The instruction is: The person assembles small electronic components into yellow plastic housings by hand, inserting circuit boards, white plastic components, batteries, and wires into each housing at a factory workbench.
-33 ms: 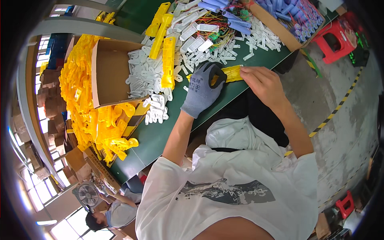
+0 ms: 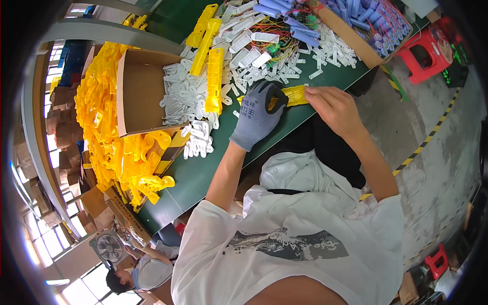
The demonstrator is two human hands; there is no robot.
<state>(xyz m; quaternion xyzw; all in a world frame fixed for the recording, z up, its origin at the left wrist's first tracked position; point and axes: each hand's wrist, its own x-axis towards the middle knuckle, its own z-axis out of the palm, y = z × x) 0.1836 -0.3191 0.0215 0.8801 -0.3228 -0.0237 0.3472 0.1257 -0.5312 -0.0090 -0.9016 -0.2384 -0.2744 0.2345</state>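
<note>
A long yellow plastic housing (image 2: 296, 95) lies at the green table's near edge, between my two hands. My gloved left hand (image 2: 260, 109), in a grey and black work glove, is closed around its left part, which the palm hides. At the housing's right end my bare right hand (image 2: 333, 107) pinches with thumb and fingers together. Whether a small part sits in that pinch I cannot make out. Just beyond the left hand lie several finished-looking yellow housings (image 2: 214, 80) on top of small white plastic pieces (image 2: 185, 94).
On the left, a cardboard box (image 2: 145, 94) stands beside a big heap of yellow plastic parts (image 2: 104, 117). Wires, circuit boards and white strips (image 2: 325, 51) spread across the back. A box of purple battery cells (image 2: 378, 30) stands far right, near a red stool (image 2: 426, 55). Another person (image 2: 145, 272) sits lower left.
</note>
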